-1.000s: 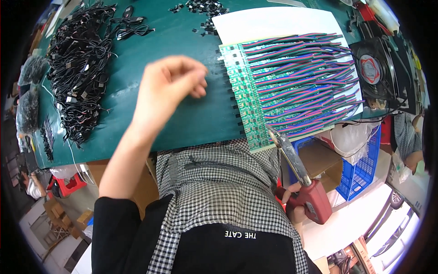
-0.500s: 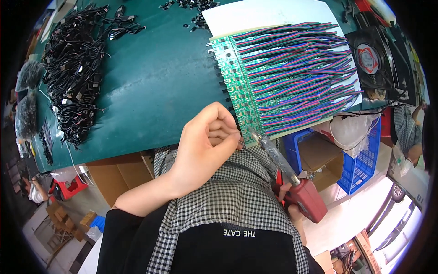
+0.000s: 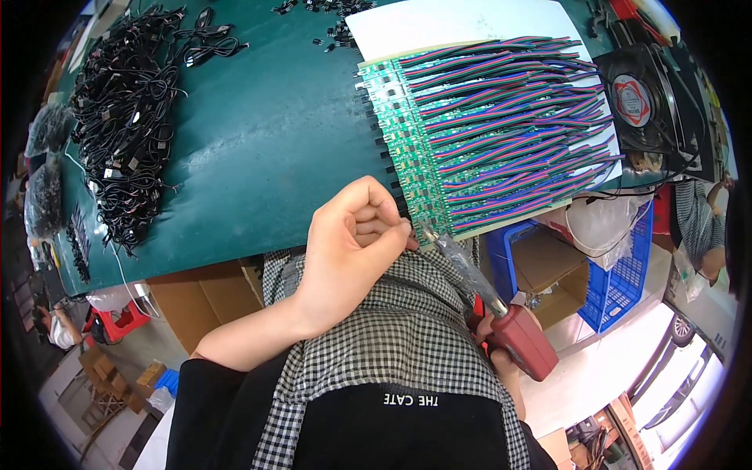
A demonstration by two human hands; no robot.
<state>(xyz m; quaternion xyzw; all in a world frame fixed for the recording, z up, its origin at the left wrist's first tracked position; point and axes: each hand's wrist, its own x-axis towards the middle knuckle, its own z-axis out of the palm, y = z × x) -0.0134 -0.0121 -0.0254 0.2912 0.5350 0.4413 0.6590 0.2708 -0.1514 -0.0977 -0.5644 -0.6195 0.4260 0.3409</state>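
Red-handled soldering iron (image 3: pixel 492 298): long axis diagonal, tip up-left at near end of green circuit boards (image 3: pixel 403 145) | right hand (image 3: pixel 502 362) wraps handle | left hand (image 3: pixel 348 251): thumb, forefinger together, just left of tip; pinched item indiscernible

The green tabletop (image 3: pixel 258 141) carries heaped black cables (image 3: pixel 129 117), small black parts (image 3: pixel 342 36) and a white sheet (image 3: pixel 470 20).

The tool handle (image 3: pixel 526 342) looks smooth plastic, the apron (image 3: pixel 392 345) cloth
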